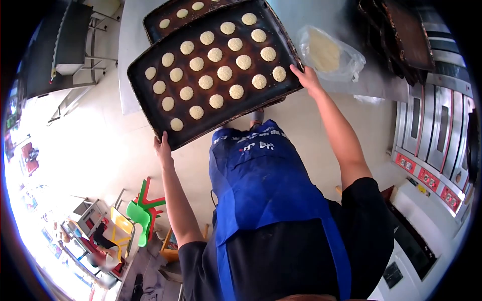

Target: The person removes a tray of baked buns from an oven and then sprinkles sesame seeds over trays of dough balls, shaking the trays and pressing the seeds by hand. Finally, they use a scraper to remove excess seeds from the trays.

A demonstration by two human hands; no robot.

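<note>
A dark baking tray [165, 114] with rows of round, pale, seed-covered pieces [225, 73] is held up in front of me, slightly tilted. My left hand [163, 149] grips its near left corner, thumb on the rim. At its right edge, my right hand [307, 79] grips the rim with the thumb on top; the fingers beneath are hidden. Another dark tray [173, 23] with similar round pieces shows behind the held one, partly covered by it. To the right of my right hand lies a clear plastic bag [326, 52] with pale, grainy contents on the metal table [379, 89].
Stacked dark trays [401, 40] stand at the upper right. Ovens [437, 130] with red control panels line the right side. Green and red chairs [143, 215] and a yellow chair [122, 220] are at the lower left. A dark conveyor-like table [55, 45] is at the upper left.
</note>
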